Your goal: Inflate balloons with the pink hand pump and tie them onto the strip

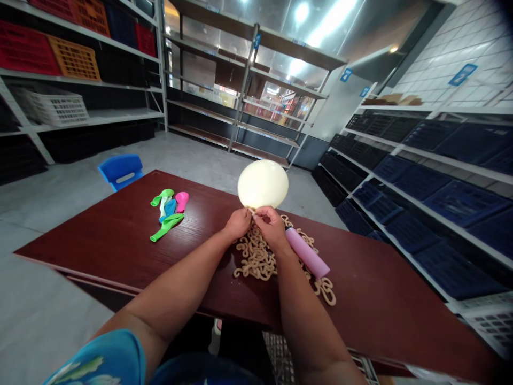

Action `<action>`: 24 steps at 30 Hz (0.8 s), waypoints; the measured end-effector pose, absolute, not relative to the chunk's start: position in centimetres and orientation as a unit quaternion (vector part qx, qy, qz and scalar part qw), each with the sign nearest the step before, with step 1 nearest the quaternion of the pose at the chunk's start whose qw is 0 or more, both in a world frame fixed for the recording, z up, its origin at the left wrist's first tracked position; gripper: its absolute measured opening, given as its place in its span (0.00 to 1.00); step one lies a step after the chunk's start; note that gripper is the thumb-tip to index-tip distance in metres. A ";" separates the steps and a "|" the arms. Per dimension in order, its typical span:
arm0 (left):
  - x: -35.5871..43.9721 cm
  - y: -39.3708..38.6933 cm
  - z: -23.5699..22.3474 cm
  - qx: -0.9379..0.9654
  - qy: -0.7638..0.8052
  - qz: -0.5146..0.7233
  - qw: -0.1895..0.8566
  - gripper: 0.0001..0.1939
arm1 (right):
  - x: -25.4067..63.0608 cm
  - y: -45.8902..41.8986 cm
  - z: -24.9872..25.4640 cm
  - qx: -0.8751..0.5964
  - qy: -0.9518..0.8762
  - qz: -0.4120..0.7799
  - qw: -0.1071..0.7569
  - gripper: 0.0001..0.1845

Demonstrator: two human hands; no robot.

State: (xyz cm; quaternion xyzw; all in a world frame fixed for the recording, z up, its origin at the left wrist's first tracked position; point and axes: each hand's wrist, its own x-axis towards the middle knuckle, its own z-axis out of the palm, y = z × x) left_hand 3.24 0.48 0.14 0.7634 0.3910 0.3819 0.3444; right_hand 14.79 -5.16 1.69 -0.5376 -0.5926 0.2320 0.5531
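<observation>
An inflated cream balloon (pixel 262 183) is held up at the centre of the frame, its neck pinched from both sides by the left hand (pixel 238 223) and right hand (pixel 270 224). Just below, a heap of tan curled cord (pixel 256 259) is spread on the dark red table (pixel 120 240), a pink pump (pixel 308 253) lying across it. Uninflated balloons (pixel 169 212) are seen left of centre.

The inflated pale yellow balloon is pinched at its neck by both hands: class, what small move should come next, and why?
Probably wind the neck into a knot. Both the left hand and right hand pinch the neck under the full, round pale yellow balloon, with no knot visible. The pink pump lies set aside on the table.
</observation>
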 end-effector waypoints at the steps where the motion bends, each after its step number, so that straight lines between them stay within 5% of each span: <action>1: 3.2 0.5 0.2 0.764 0.393 0.380 0.343 0.20 | 14.8 -5.2 1.6 -0.534 -0.593 0.232 0.556 0.12; 10: 3.4 0.3 0.1 0.707 0.404 0.385 0.435 0.20 | 15.3 -5.2 1.9 -0.533 -0.655 0.177 0.506 0.08; 18: 2.9 0.3 -0.1 0.783 0.352 0.362 0.363 0.23 | 15.1 -5.3 1.6 -0.562 -0.564 0.289 0.531 0.12; 24: 2.8 0.1 0.3 0.813 0.372 0.320 0.314 0.21 | 15.1 -5.5 2.1 -0.598 -0.629 0.172 0.466 0.09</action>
